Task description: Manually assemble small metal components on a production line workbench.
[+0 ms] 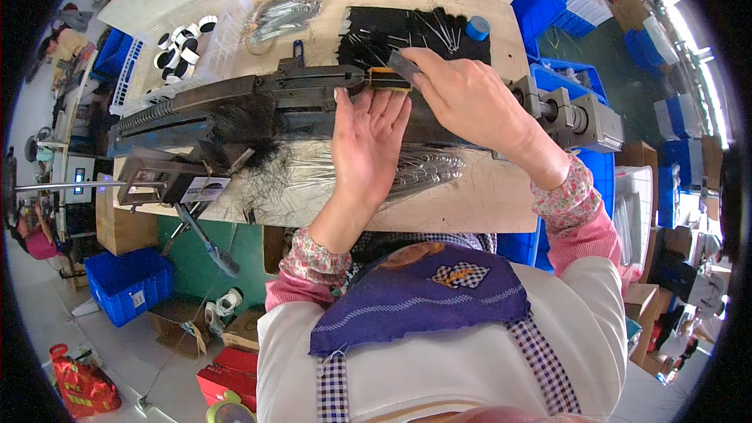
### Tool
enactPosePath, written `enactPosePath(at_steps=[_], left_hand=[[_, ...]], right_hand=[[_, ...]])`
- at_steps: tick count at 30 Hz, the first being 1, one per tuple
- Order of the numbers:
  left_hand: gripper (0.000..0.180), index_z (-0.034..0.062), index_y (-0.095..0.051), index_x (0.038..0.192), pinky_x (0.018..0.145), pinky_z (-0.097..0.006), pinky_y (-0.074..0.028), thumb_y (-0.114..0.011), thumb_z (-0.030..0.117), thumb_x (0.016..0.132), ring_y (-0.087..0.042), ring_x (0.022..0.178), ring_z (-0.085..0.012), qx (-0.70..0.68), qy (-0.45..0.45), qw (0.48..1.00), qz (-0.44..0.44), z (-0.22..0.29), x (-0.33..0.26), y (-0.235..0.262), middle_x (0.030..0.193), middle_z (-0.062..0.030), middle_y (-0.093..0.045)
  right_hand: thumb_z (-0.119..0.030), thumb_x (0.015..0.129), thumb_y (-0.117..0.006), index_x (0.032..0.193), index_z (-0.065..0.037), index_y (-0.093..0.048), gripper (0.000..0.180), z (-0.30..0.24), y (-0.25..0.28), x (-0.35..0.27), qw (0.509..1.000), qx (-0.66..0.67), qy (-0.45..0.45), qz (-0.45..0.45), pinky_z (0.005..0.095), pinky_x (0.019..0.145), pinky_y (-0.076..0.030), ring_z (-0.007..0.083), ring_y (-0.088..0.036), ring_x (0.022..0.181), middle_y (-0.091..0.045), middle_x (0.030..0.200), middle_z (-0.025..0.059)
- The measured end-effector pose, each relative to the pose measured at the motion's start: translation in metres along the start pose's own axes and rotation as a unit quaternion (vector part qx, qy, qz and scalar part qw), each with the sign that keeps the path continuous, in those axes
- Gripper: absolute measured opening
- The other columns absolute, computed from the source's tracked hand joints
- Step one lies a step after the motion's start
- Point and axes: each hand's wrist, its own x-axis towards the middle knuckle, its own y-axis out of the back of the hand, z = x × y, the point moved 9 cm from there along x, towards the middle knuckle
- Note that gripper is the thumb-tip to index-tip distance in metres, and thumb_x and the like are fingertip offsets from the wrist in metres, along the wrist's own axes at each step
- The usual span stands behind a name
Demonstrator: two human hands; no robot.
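Observation:
My left hand (366, 145) is palm up with its fingers stretched out. Their tips reach the lower edge of a yellow-edged slot (389, 78) on a long dark metal machine (309, 92). Above that slot, my right hand (474, 102) pinches a flat grey piece (403, 66) between thumb and fingers. What lies inside the slot is too dark to make out. Beneath my left wrist, a bundle of thin bent metal wires (427, 175) spreads over the wooden table (486, 215). Loose black bristles (270, 164) are scattered beside the machine.
Behind the machine lie black-bristled wire brushes (439, 31) on a dark mat, with a blue round cap (478, 27) nearby. A white basket (223, 43) holds black-and-white rolls (186, 48). A bag of wires (286, 19) lies beside it. Blue crates (564, 78) stand at right.

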Motion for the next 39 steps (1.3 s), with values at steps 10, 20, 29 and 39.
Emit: enactPosePath(at_steps=[10, 20, 29, 39], left_hand=[[0.051, -0.0024, -0.052, 0.093, 0.107, -0.043, -0.032, -0.036, 0.045, 0.099, -0.051, 0.113, -0.0311, -0.006, 0.031, 0.998, 0.061, 0.005, 0.006, 0.001, 0.108, -0.0170, -0.057], [0.037, 0.0032, -0.050, 0.116, 0.107, -0.037, -0.031, -0.051, 0.034, 0.096, -0.047, 0.119, -0.0216, 0.036, -0.003, 0.993, 0.113, -0.041, -0.005, 0.020, 0.120, -0.0093, -0.053], [0.057, -0.0015, -0.034, 0.141, 0.113, -0.041, -0.024, -0.055, 0.018, 0.092, -0.034, 0.135, -0.0328, 0.342, -0.093, 0.930, -0.098, 0.008, -0.095, 0.015, 0.144, -0.0202, -0.038], [0.079, 0.0051, -0.026, 0.146, 0.081, -0.046, -0.050, -0.064, 0.032, 0.082, -0.063, 0.093, -0.0436, 0.759, -0.023, 0.159, 0.631, 0.301, -0.298, 0.225, 0.104, -0.0264, -0.064]], right_hand=[[-0.010, 0.073, -0.061, 0.079, 0.003, -0.058, 0.015, -0.015, -0.023, 0.008, 0.986, -0.148, 0.050, -0.053, 0.0401, 0.054, -0.054, 0.0334, -0.067, 0.064, -0.065, 0.067, 0.0192], [-0.008, 0.080, -0.056, 0.094, -0.002, -0.053, 0.016, 0.025, -0.065, -0.099, 0.975, 0.077, -0.114, -0.176, 0.0478, 0.072, -0.048, 0.0406, -0.061, 0.083, -0.062, 0.082, 0.0209], [-0.019, 0.083, -0.060, 0.098, -0.006, -0.053, 0.021, 0.042, -0.119, -0.128, 0.962, 0.080, -0.160, -0.207, 0.0475, 0.068, -0.051, 0.0379, -0.064, 0.081, -0.065, 0.086, 0.0181], [-0.003, 0.091, -0.058, 0.101, 0.000, -0.057, 0.010, 0.085, 0.031, -0.154, 0.896, 0.310, -0.220, 0.231, 0.0235, 0.067, -0.045, 0.0110, -0.054, 0.073, -0.059, 0.085, 0.0049]])
